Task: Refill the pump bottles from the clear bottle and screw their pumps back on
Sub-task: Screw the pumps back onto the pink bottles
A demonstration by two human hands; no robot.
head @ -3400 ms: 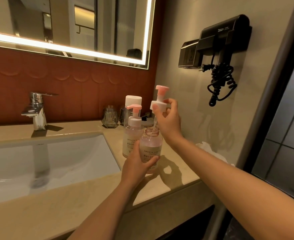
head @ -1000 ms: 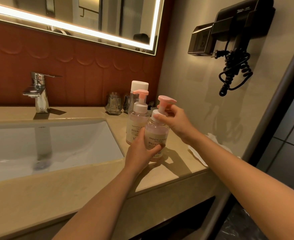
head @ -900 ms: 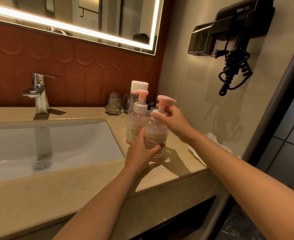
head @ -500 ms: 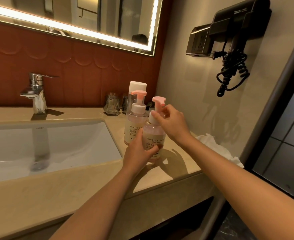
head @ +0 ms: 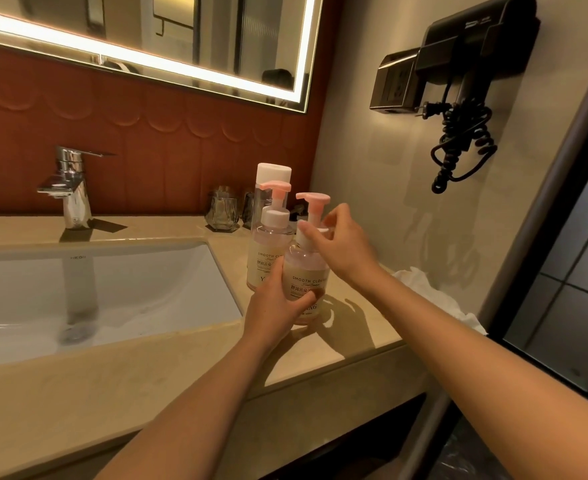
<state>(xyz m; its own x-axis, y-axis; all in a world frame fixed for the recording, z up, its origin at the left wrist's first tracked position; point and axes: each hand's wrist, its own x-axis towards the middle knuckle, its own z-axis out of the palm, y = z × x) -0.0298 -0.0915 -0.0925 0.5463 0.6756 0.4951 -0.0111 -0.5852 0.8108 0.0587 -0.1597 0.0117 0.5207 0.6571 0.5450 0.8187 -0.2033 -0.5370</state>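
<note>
Pink pump bottle (head: 307, 271) upright on the tabletop (head: 354, 344), held in both hands.
Its label is partly covered by the left hand (head: 274, 308), fingers wrapped round the body; the right hand (head: 341, 245) pinches the white collar of the pump (head: 312, 199), hiding most of it. Just behind, a second pump bottle (head: 268, 247) masks much of the clear bottle (head: 273, 173).

The near pump bottle (head: 306, 268) and the far pump bottle (head: 268, 239) have pink heads, white collars and cream labels. The bench (head: 337, 344) is mottled beige, the sink (head: 119, 289) white, the wall (head: 154, 150) rust-red with scallops.
</note>
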